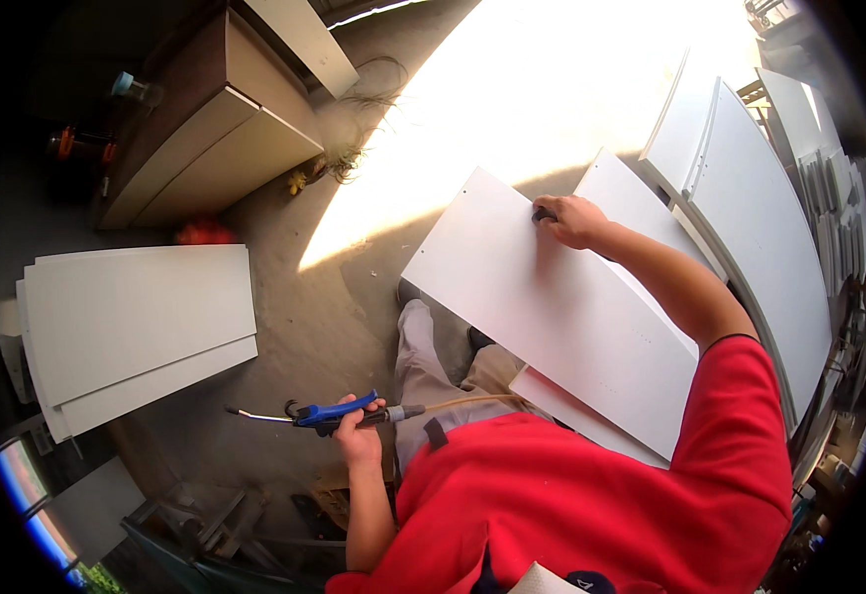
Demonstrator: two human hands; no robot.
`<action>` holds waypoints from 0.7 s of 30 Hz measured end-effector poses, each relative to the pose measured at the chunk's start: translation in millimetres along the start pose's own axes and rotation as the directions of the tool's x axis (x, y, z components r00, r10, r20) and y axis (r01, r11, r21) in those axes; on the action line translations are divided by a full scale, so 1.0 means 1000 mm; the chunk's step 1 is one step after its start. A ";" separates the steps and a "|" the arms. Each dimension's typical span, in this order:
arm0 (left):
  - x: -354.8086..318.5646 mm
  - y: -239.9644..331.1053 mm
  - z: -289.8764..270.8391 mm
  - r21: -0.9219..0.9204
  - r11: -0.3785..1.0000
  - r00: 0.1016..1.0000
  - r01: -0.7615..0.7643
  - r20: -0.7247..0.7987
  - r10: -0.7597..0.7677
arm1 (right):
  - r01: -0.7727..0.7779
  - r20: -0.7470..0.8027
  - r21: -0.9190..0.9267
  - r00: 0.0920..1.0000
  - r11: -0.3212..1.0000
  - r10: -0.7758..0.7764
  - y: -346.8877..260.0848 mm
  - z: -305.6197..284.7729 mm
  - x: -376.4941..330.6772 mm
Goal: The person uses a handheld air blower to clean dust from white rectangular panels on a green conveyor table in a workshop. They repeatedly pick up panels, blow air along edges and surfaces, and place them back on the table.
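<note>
My left hand [360,443] is closed round a blue air blow gun [334,411]. The gun's thin metal nozzle points left, and a tan air hose [472,400] runs from its grip toward my waist. Out over a white panel [561,312], my right hand [581,223] is closed on a small dark object [544,214]; most of it is hidden by the fingers, so its kind cannot be made out. The panel lies at a slant in front of me, with small holes near its far left corner. Other white panels [591,414] show beneath it.
More white boards [760,238] lean upright on the right. A stack of white panels [146,327] stands on the left, below a brown cabinet-like box [225,158] with a clear bottle [136,89] on it. Bright sunlight falls across the concrete floor [304,346] ahead.
</note>
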State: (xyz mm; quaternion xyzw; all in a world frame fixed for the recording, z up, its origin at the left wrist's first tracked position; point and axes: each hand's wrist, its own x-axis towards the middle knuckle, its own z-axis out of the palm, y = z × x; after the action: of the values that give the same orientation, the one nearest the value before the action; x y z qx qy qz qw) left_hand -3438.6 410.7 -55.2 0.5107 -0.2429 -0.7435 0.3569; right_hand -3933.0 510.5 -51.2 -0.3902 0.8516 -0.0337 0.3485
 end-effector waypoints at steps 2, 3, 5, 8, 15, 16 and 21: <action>0.031 0.018 0.009 0.022 1.000 0.999 0.019 0.026 -0.020 | 0.025 -0.036 0.028 0.999 0.999 -0.024 -0.018 -0.001 0.031; 0.044 0.026 0.012 0.035 0.999 0.999 0.033 0.032 -0.035 | 0.019 -0.042 0.040 0.999 0.999 -0.017 -0.031 -0.005 0.042; 0.073 0.044 0.020 0.051 0.996 0.996 0.066 0.049 -0.069 | 0.001 -0.054 0.068 0.999 0.998 0.003 -0.054 -0.015 0.061; 0.110 0.065 0.032 0.061 0.989 0.986 0.132 0.093 -0.137 | -0.051 -0.042 0.071 0.998 0.996 0.054 -0.065 -0.017 0.074; 0.175 0.090 0.060 0.110 0.972 0.958 0.207 0.177 -0.225 | -0.186 0.142 -0.053 0.971 0.981 0.192 -0.035 -0.020 0.016; 0.178 0.093 0.063 0.122 0.968 0.954 0.219 0.184 -0.239 | -0.184 0.101 -0.030 0.977 0.983 0.186 -0.043 -0.019 0.021; 0.181 0.091 0.090 0.224 0.947 0.947 0.231 0.171 -0.271 | -0.074 -0.006 0.051 0.997 0.996 0.075 -0.087 -0.019 0.092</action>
State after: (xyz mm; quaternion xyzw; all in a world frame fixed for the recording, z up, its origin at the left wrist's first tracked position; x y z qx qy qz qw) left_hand -3537.2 212.4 -62.5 0.4940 -0.2840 -0.8020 0.1795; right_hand -3930.7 382.5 -60.5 -0.3491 0.8658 -0.0439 0.3558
